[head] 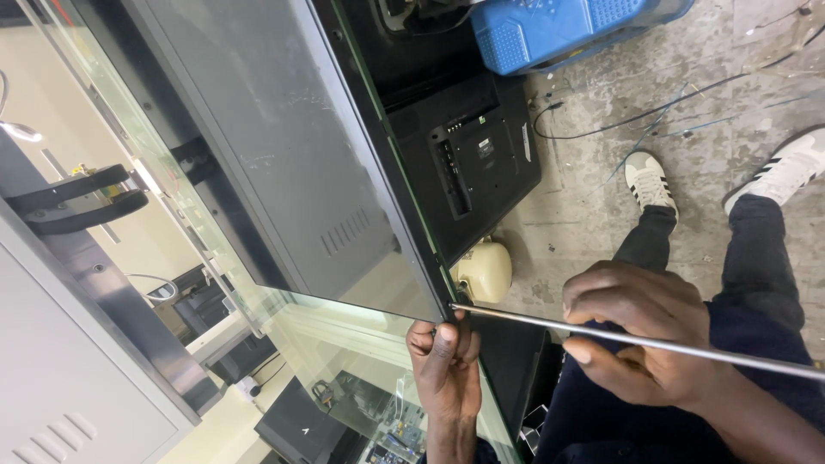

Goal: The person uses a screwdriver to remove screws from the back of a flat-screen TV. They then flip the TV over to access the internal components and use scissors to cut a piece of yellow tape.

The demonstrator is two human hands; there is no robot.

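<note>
Right hand (640, 339) is gripping long thin metal rod (636, 341) | left hand (445, 365) is pinching flat black screen panel's (284, 163) edge | blue plastic crate (559, 30) is lying behind

Your right hand (640, 339) holds a thin, smooth, shiny metal rod (636, 342). Beside the rod's tip, the flat screen panel (258, 163) is glossy like glass, with a matt black plastic edge. Below the rod, the floor (601, 112) looks like rough, dusty concrete.
</note>
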